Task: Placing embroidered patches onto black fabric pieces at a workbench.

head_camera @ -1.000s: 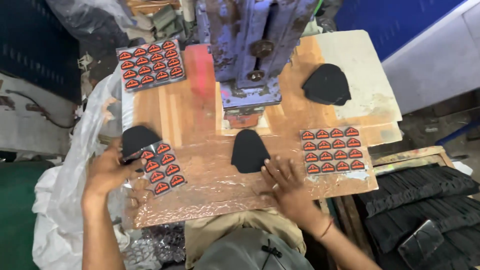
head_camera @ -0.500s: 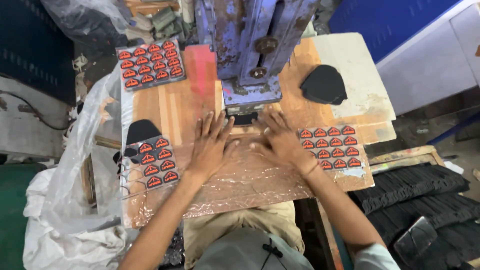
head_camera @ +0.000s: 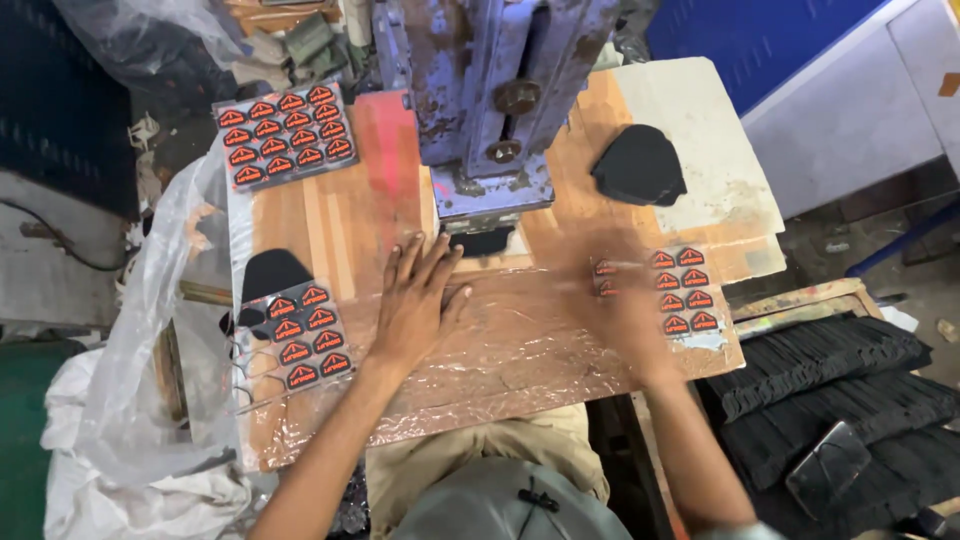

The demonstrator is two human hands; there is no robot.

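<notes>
Just ahead of our flat, released left fingers [head_camera: 425,270] lay the black piece [head_camera: 480,240] under the press [head_camera: 495,110]; our right hand [head_camera: 625,300] blurred over the sticker sheet [head_camera: 680,290], its grip unclear.

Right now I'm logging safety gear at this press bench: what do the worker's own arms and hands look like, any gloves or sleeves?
Both arms are bare up to the frame edge: no sleeves, no gloves. The left hand shows no ring, watch or band. The right hand is smeared by motion blur, so any wristband or ring there cannot be made out.
</notes>
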